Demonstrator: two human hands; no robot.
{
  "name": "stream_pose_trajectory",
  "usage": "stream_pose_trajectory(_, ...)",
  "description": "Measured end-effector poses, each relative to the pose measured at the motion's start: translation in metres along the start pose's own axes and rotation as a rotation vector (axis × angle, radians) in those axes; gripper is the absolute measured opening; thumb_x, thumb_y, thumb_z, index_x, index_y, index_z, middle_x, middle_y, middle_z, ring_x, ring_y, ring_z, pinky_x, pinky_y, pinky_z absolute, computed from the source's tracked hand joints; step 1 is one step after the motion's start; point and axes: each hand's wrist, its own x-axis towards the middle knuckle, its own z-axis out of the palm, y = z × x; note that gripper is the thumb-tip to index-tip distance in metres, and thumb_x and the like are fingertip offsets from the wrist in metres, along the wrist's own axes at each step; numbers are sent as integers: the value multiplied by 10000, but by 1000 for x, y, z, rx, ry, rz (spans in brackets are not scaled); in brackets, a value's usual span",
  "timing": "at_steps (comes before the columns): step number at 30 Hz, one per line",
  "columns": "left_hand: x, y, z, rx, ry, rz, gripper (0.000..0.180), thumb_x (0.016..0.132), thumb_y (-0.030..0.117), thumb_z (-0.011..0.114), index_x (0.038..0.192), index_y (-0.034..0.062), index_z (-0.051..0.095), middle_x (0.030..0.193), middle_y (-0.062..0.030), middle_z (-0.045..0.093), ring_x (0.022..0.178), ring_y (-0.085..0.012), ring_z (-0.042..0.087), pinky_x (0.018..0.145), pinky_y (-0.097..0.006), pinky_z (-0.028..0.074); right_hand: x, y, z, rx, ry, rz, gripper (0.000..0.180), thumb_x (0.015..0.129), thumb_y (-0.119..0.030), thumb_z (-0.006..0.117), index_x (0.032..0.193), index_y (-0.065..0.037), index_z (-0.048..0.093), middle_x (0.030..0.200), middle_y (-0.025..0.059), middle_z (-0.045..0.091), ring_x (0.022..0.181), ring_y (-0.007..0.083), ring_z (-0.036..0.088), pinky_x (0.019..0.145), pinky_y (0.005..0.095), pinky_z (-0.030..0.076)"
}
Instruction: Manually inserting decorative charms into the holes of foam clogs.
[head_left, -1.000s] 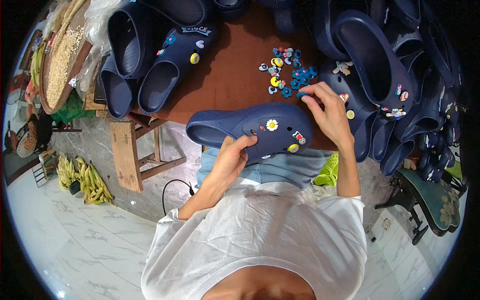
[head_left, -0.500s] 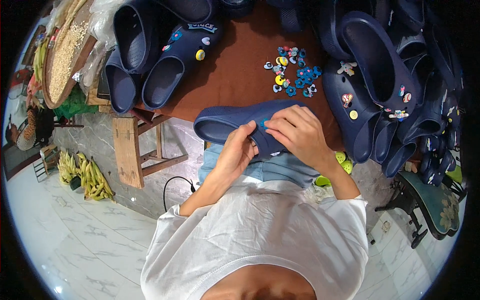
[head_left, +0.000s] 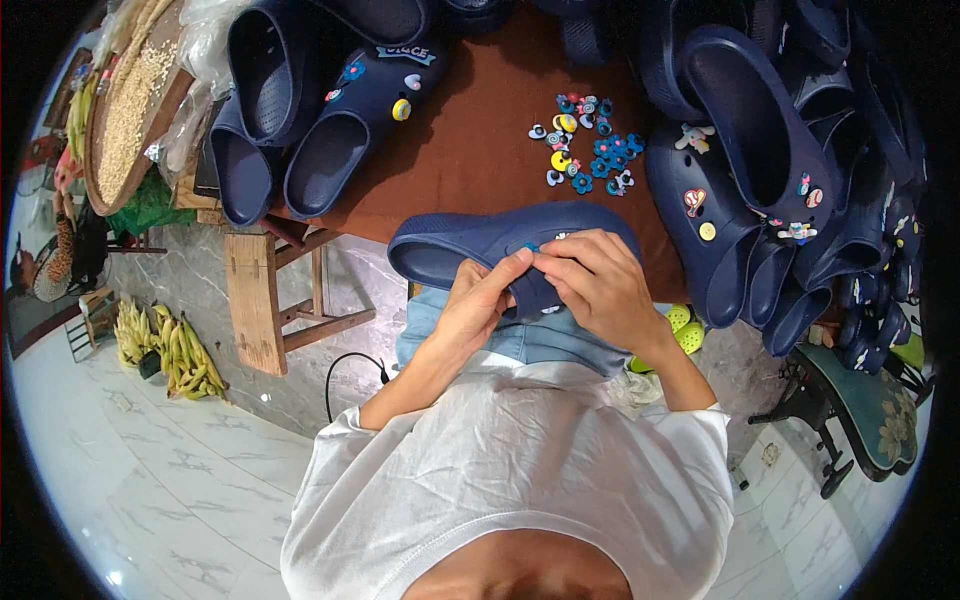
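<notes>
A dark blue clog (head_left: 440,240) lies on its side across the near edge of the brown-covered table, above my lap, its heel to the left. My left hand (head_left: 478,305) grips it at the foot opening, the thumb now reaching up onto the upper. A small blue charm (head_left: 531,247), apparently flower-shaped, sits at the clog's surface between that thumb and the fingertips of my right hand (head_left: 605,285), which pinch it. My right fingers partly cover a whitish charm beside it. Farther back lies a loose group of charms (head_left: 612,152), with blue flowers, yellow pieces and several other shapes.
Blue clogs with charms (head_left: 345,150) stand at the back left; many more clogs (head_left: 755,130) are piled on the right. A wooden stool (head_left: 257,300) stands left of the table. Bright green clogs (head_left: 688,335) sit below at right, near a dark padded chair (head_left: 868,410).
My left thumb has moved up and right onto the blue charm. My right fingers have shifted slightly, and a whitish charm beside them now shows.
</notes>
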Motion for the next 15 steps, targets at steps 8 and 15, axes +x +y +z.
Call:
stream_pose_trajectory(8, 12, -19, -12, 3, 4, 84, 180, 899, 131, 676, 1053, 39, 659, 932, -18, 686, 772, -81, 644, 626, -221, 506, -9, -2, -2, 23, 76, 24, 224, 810, -61, 685, 1033, -87, 688, 1038, 47, 664, 937, 258, 630, 814, 388, 487)
stream_pose_trajectory(15, 10, -21, -6, -14, 33, 189, 298, 889, 92, 660, 1157, -29, 612, 1081, -87, 674, 923, -161, 658, 831, -299, 546, -20, 6, -16, 11, 263, 162, 170, 838, -39, 674, 1002, -75, 703, 940, 71, 681, 861, 271, 635, 757, 375, 499)
